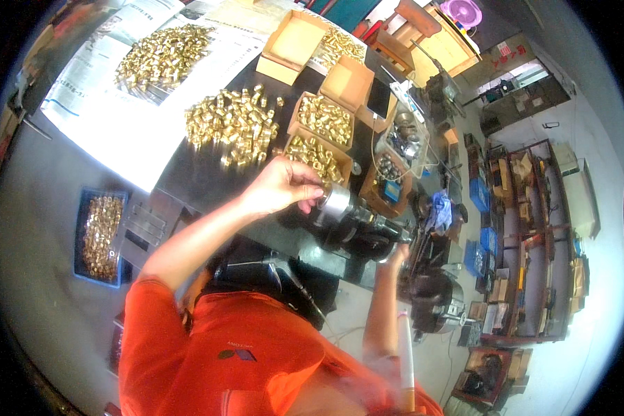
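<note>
My left hand (282,187) is at the round metal chuck (336,202) of a small dark bench machine (367,234). Its thumb and fingers are pinched together at the chuck's face; whatever lies between them is too small to make out. My right hand (397,255) is at the machine's other end, fingers curled in beside it, and what they grip is hidden. Just beyond my left hand stands an open cardboard box of brass fittings (313,158), with a second box of brass fittings (326,118) behind it. Left of these, a loose heap of brass fittings (232,125) lies on the dark tabletop.
Newspaper (128,145) covers the table's left part, under another brass pile (163,57). A blue crate (83,236) of small parts sits lower left. Right of the boxes is a tray of metal tooling (405,139). Shelves (534,243) line the right wall. A white stick (405,347) crosses the foreground.
</note>
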Demonstrator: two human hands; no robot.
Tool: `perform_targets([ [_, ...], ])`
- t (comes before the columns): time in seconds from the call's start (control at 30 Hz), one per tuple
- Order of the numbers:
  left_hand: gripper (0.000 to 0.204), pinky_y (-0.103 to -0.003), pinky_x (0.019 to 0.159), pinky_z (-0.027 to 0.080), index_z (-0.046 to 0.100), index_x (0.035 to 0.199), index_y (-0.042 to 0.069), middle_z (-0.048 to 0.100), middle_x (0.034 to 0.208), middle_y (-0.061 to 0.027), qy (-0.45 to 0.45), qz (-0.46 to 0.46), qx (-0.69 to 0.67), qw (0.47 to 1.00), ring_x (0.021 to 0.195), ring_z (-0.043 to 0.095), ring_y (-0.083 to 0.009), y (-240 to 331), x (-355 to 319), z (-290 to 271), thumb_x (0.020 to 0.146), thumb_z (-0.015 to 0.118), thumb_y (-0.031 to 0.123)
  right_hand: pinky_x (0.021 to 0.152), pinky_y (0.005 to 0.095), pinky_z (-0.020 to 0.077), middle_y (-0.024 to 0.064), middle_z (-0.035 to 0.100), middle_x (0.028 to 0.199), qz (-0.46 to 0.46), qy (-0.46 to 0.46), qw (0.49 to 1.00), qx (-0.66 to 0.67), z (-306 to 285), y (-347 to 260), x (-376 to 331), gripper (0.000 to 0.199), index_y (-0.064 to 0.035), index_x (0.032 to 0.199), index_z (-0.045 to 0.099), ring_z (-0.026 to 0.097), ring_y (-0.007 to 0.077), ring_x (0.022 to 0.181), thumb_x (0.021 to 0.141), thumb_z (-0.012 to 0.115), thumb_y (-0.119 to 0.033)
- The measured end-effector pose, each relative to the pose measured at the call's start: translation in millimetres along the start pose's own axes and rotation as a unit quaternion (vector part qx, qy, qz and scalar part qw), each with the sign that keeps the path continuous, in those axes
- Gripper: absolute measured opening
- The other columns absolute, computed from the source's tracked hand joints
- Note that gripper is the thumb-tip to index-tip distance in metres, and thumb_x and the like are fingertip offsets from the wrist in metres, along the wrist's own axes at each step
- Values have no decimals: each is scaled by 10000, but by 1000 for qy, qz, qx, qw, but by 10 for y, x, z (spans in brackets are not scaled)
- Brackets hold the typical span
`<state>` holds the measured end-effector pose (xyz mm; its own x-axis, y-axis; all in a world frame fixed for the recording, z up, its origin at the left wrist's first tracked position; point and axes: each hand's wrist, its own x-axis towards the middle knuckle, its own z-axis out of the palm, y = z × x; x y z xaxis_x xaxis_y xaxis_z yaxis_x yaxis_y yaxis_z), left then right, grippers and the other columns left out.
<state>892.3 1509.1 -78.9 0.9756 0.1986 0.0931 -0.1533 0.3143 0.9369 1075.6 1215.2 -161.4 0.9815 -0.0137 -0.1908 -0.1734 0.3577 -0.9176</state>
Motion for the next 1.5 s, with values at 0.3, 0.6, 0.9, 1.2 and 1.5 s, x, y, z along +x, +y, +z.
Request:
perform_targets([
  [0.3,148,-233,615,485,587,887,-25,591,751,-52,-20,61,25,998,657,569,-109,-29,-8,34,743,618,-35,388,216,196,-34,290,559,-1,-11,999,35,-175,-228,-606,125,-40,820,502,229,68,450,855,434,-139],
  [0.6,118,-232,564,491,585,878,-47,587,751,-65,20,20,25,999,626,571,-115,-43,-12,72,769,605,-7,364,198,175,-39,318,559,8,-40,998,41,-275,-293,-582,154,-49,786,499,233,55,440,829,437,-183],
  [0.9,310,-218,441,453,597,752,-45,537,577,-40,53,-21,124,991,496,529,-82,-2,8,175,859,539,240,492,207,391,36,559,699,-146,-103,978,-105,-434,166,683,199,-6,902,590,517,124,582,794,502,-148],
  [1.2,382,-220,433,453,583,713,-38,537,563,-50,58,-27,83,994,469,530,-103,-95,-23,79,856,531,312,402,196,208,-30,299,545,-227,-110,965,73,396,-803,-237,159,-33,759,509,248,58,448,842,454,-157],
  [1.5,341,-214,458,450,583,732,-28,549,592,-50,49,-24,58,997,495,537,-104,-46,-60,82,845,552,292,360,194,176,-41,309,584,-30,-79,994,71,-294,-386,-631,112,-58,747,486,243,54,449,786,456,-158],
])
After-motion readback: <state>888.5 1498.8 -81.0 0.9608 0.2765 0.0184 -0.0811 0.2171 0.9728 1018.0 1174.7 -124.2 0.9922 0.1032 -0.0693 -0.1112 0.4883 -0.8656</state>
